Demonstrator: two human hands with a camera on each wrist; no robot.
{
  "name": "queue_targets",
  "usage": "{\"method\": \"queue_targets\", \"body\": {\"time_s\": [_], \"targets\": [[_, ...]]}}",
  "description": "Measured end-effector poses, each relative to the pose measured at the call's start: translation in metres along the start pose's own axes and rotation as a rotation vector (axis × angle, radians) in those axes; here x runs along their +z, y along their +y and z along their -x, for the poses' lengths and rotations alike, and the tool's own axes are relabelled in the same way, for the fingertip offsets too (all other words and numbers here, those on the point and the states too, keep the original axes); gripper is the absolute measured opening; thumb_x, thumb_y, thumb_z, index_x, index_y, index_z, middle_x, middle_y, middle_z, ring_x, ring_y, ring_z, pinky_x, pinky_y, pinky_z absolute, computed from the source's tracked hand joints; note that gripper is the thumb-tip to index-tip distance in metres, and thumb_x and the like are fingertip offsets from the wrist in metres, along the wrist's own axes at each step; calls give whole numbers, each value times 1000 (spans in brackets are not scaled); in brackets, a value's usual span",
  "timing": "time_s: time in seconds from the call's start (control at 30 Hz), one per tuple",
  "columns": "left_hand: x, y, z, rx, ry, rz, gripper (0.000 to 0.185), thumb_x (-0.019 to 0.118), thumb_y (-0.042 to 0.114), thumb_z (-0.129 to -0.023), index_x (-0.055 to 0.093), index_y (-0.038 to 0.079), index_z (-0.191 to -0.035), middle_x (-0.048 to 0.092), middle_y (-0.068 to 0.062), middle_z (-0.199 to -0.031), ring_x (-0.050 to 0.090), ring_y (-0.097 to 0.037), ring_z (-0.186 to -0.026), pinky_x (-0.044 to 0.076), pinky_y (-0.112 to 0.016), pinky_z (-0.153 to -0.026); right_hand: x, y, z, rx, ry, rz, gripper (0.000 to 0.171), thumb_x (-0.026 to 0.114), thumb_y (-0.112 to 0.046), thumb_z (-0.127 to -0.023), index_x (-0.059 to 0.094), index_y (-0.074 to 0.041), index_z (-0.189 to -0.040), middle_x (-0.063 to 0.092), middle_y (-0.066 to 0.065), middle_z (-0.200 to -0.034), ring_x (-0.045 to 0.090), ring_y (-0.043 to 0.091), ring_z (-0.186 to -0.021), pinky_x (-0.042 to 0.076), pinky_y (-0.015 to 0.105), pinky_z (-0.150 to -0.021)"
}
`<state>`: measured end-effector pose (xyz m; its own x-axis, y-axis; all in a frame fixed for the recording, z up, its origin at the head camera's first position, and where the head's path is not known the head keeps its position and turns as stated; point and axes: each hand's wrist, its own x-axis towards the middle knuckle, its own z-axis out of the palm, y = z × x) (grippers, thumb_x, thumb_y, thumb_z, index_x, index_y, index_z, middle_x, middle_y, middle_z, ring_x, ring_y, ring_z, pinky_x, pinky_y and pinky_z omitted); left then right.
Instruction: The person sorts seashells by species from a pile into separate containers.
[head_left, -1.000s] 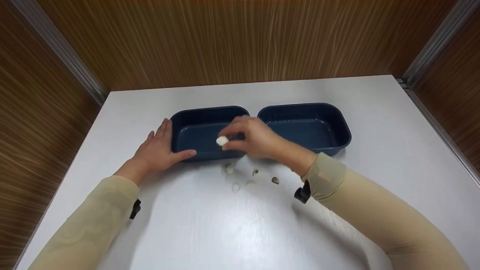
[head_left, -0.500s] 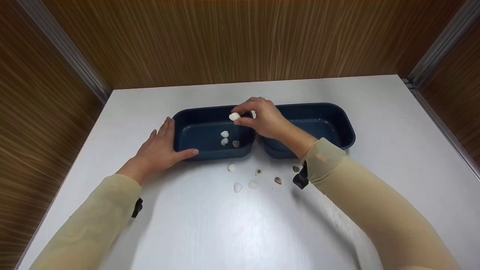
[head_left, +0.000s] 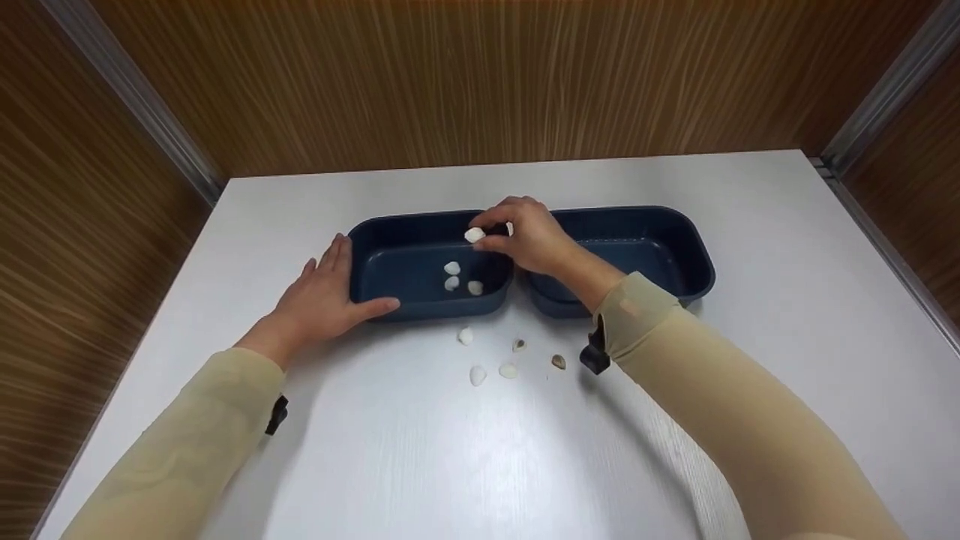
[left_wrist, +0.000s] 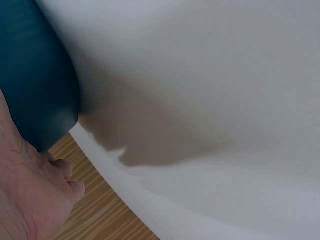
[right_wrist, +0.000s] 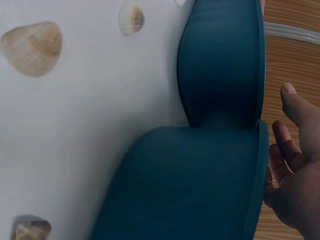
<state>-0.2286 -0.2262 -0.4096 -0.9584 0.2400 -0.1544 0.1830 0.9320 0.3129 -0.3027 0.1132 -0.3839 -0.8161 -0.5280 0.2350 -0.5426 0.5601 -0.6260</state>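
Observation:
My right hand (head_left: 529,236) pinches a white seashell (head_left: 474,235) between thumb and fingertips, above the right end of the left blue tray (head_left: 420,309). Three pale shells (head_left: 451,268) lie on that tray's floor. My left hand (head_left: 311,300) rests against the tray's left end, fingers straight along the outer wall and thumb on the front rim. In the left wrist view, part of the left hand (left_wrist: 37,195) shows beside the teal tray wall (left_wrist: 40,75). The right wrist view shows the right hand (right_wrist: 300,165) beyond the tray rims; the pinched shell is hidden there.
A second blue tray (head_left: 701,292) stands close on the right, partly behind the right forearm. In front of the trays, several loose shells lie on the white table (head_left: 420,450), white ones (head_left: 478,375) and brown ones (head_left: 559,361). Wood-grain panels (head_left: 480,82) surround the table.
My right hand has moved back and slightly right with the white shell, uncovering the shells in the left tray. Over the last half second it barely moves. The left hand stays on the tray.

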Motion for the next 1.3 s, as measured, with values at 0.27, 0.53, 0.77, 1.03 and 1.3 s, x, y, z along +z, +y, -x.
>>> {"method": "queue_targets", "body": {"time_s": [0.27,0.53,0.77,1.03,1.3], "targets": [[-4,1,1,8,2,-3,136,49,90,-89,-9,-6,-165,-7,-23,-176,-2,-35,-163,2,-57,-130,-2,0,-4,36,-13,47,35,81,-22,-98,77,-8,-130,73,12,-121,59,35,-114,44,48,-102],[-3,1,1,4,-7,-3,135,48,90,-89,-10,-5,-165,-8,-23,-176,-2,-35,-163,1,-57,-130,-5,-3,-3,52,17,57,35,80,-19,-98,76,-9,-131,74,11,-123,59,36,-121,43,46,-108],[-3,0,1,-6,-7,-2,137,48,92,-88,-9,-5,-165,-7,-23,-176,-2,-35,-163,1,-57,-130,-8,-15,14,-47,39,0,31,81,-14,-97,78,-8,-127,75,11,-117,62,30,-116,47,47,-103],[-3,-4,-1,0,0,-16,137,48,91,-88,-10,-6,-165,-7,-24,-175,-2,-35,-163,2,-58,-130,-11,-28,46,-162,47,-79,30,82,-14,-96,79,-8,-125,76,8,-110,67,28,-98,53,41,-82],[-6,-3,1,5,8,-9,136,49,90,-89,-9,-7,-165,-7,-25,-175,-1,-37,-163,3,-59,-129,-10,-30,78,-219,15,-142,28,85,-10,-92,80,-4,-119,75,11,-101,68,23,-90,54,28,-77]]}}
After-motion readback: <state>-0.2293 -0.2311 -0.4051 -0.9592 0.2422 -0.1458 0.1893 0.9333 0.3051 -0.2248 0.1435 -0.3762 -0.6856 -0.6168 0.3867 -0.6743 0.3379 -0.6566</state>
